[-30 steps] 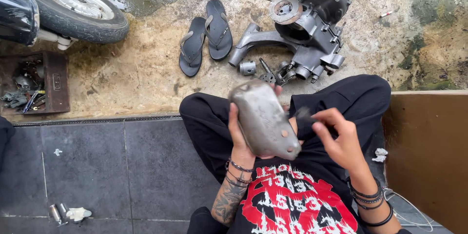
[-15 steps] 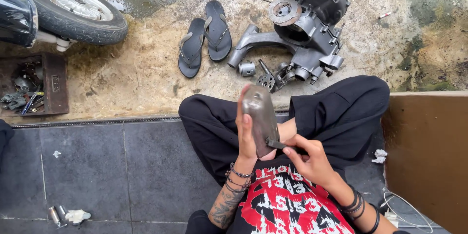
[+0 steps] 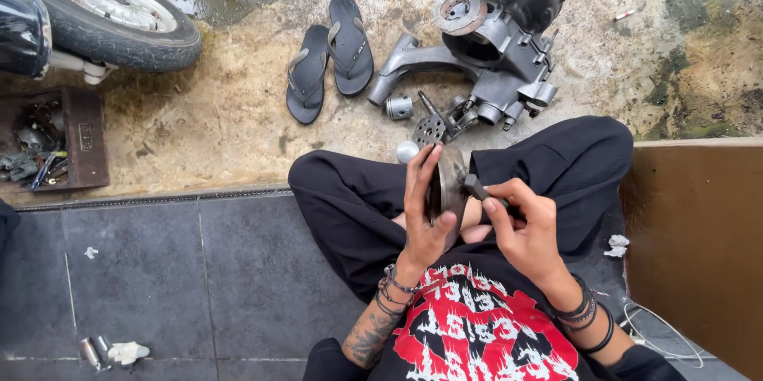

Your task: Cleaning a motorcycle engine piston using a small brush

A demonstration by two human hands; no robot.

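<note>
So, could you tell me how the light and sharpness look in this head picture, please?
Head view: soft, even daylight with no hard shadows; a wet sheen on the ground at the top edge near the tyre; the wide lens curves the tile edge slightly; the left hand, right hand and the metal part between them are sharp, without motion blur.

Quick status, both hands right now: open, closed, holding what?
Left hand: closed on the grey metal cover, held edge-on over the lap.
Right hand: closed on a dark-handled tool, tip at the cover.
</note>
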